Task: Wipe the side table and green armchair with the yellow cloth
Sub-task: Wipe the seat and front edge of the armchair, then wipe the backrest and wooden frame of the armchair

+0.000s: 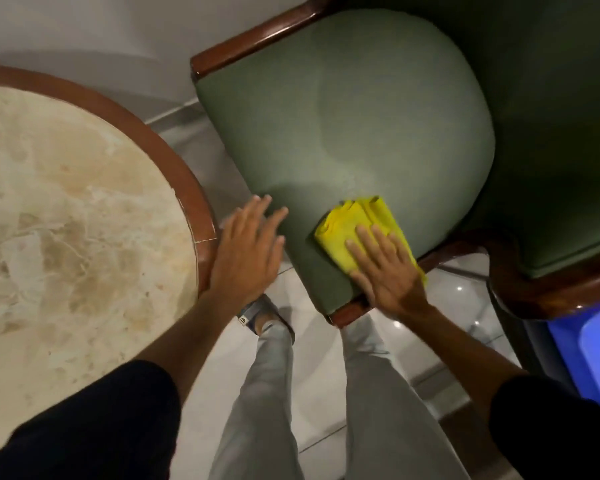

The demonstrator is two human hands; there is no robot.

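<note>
The green armchair [343, 109] fills the upper middle, its seat cushion framed in dark red wood. A folded yellow cloth [347, 226] lies on the cushion's front edge. My right hand [385, 271] presses flat on the cloth, fingers spread over it. My left hand [246, 251] hovers open with fingers apart, in the gap between the chair and the round side table [66, 209], its fingertips over the cushion's front left corner. The table has a beige marble top and a red-brown wooden rim.
Pale glossy floor tiles [326, 393] show between the table and chair, with my legs in light trousers and one sandalled foot [257, 317]. A second green seat [568, 168] stands at the right. A blue glowing object [589, 362] sits at the lower right.
</note>
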